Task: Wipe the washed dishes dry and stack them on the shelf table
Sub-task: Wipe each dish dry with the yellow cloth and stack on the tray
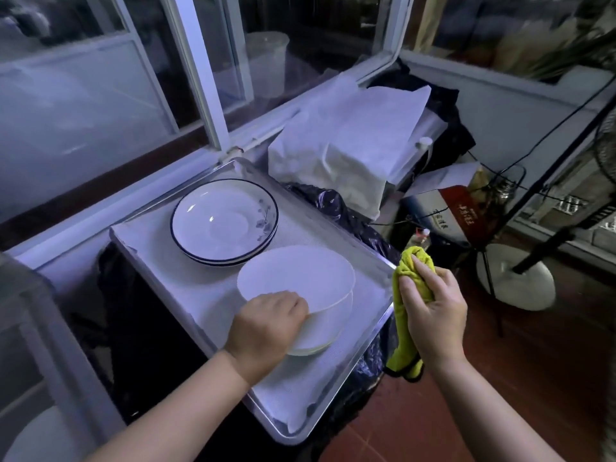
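green cloth [402, 323] clutched, left hand [266, 323] gripping plate [300, 278]

The tray [160, 261] lies with its far edge along the window sill [106, 210]. One stack of plates [223, 221] stands on the tray near that far edge. A second stack [320, 341] stands just in front of it, toward the tray's right corner. The left hand [266, 325] holds the top plate [296, 278] of the second stack at its near rim. The right hand [433, 308] holds the cloth [403, 328] just beyond the right corner, off the tray. A bag [350, 145] stands behind the tray, on the right.
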Available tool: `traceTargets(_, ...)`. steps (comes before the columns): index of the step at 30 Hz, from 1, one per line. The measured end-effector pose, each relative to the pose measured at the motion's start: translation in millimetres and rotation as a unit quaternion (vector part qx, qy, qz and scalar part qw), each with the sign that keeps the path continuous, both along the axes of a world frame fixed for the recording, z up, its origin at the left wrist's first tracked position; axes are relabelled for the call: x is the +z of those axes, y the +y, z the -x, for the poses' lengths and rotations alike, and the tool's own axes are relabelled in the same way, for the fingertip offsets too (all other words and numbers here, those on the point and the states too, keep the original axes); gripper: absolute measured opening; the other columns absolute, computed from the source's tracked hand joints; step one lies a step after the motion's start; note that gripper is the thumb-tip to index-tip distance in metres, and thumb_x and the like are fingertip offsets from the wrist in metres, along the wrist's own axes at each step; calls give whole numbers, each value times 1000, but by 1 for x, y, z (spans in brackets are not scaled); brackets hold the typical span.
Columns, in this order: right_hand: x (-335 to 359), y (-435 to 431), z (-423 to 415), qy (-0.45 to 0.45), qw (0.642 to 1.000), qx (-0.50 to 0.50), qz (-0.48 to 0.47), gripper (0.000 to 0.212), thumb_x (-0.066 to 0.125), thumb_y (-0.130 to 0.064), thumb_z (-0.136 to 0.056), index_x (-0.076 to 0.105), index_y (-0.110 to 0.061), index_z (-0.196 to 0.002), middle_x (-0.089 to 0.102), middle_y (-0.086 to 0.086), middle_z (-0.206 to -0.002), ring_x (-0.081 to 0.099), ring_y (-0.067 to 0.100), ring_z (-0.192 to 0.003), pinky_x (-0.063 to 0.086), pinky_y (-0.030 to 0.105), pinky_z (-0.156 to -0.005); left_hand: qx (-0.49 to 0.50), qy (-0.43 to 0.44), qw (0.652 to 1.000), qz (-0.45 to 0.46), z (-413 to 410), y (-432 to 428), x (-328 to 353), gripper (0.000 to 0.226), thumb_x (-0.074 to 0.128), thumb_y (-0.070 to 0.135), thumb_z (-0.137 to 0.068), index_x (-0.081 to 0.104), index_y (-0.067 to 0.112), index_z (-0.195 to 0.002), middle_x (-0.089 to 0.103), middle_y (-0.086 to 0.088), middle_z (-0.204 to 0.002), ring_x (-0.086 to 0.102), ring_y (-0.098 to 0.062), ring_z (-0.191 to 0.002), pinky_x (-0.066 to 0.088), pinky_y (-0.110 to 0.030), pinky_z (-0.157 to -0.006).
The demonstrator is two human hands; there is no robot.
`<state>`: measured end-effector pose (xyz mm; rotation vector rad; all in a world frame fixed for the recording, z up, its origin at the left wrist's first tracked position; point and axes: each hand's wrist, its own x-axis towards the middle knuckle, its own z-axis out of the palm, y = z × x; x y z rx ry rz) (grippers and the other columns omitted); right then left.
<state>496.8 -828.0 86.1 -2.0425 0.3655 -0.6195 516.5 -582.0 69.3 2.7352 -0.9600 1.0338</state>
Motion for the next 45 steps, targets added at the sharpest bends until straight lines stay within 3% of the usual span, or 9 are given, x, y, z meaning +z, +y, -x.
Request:
traceTargets(3,-6,1,-2,13,1000,8,-2,38,70,-14,-86,63,-29,-120,55,-5,-100,54,6,-89,40,21,-78,-13,16,999,-34,6,-3,-19,13,63,2,-72,64,12,-79,54,-2,-72,53,-22,-63,42,-32,-57)
traceTargets(7,-17,2,-5,39,999,13,1,37,69,-14,-86,66,-25,-121,56,-3,-100,54,9,-88,40,22,-74,8,58,996,-72,15,-7,-39,18,47,5,-78,63,10,-87,56,-6,-82,54,-26,-75,48,-35,-69)
traceTargets(13,-27,11,-5,61,998,30,-1,36,70,-16,-86,67,-24,-121,57,-4,-102,54,8,-90,40,26,-78,-3,98,994,-58,22,-7,-65,32,49,9,-78,68,6,-104,68,-10,-107,64,-26,-101,41,-36,-94)
traceTargets(24,-21,41,-24,103,986,103,81,35,72,-22,-85,68,-30,-119,54,-10,-96,56,13,-88,39,28,-70,-4,217,976,-10,26,-2,-60,42,47,24,-75,71,9,-106,68,-7,-114,62,-23,-108,35,-34,-102)
traceTargets(30,-3,103,-97,146,940,223,214,41,59,-40,-91,58,-32,-131,53,4,-122,47,26,-113,36,31,-83,30,222,971,87,38,21,-45,32,53,23,-78,71,12,-102,67,-6,-116,58,-23,-113,39,-37,-99)
traceTargets(33,-22,125,-115,208,876,248,358,49,47,-50,-95,41,-34,-141,39,9,-139,33,32,-124,31,39,-96,102,201,966,126,52,46,-42,27,52,20,-80,73,12,-95,70,-4,-106,60,-21,-106,42,-33,-95)
traceTargets(35,-36,133,-111,212,855,251,402,52,47,-48,-95,37,-31,-144,41,10,-135,37,34,-119,33,42,-91,142,191,961,138,64,64,-46,28,50,17,-81,75,10,-92,71,-4,-101,57,-19,-106,41,-32,-94)
traceTargets(40,-43,143,-93,88,845,305,431,46,44,-46,-85,63,-28,-123,61,10,-108,55,36,-84,40,39,-65,202,191,949,150,86,91,-58,29,48,15,-82,76,9,-89,72,-4,-99,56,-18,-106,40,-30,-96)
traceTargets(45,-39,151,-63,69,799,425,419,50,46,-53,-80,62,-34,-123,60,4,-106,54,31,-81,43,37,-65,213,205,941,165,95,90,-67,30,47,17,-82,76,10,-88,72,-4,-97,60,-20,-101,41,-30,-93)
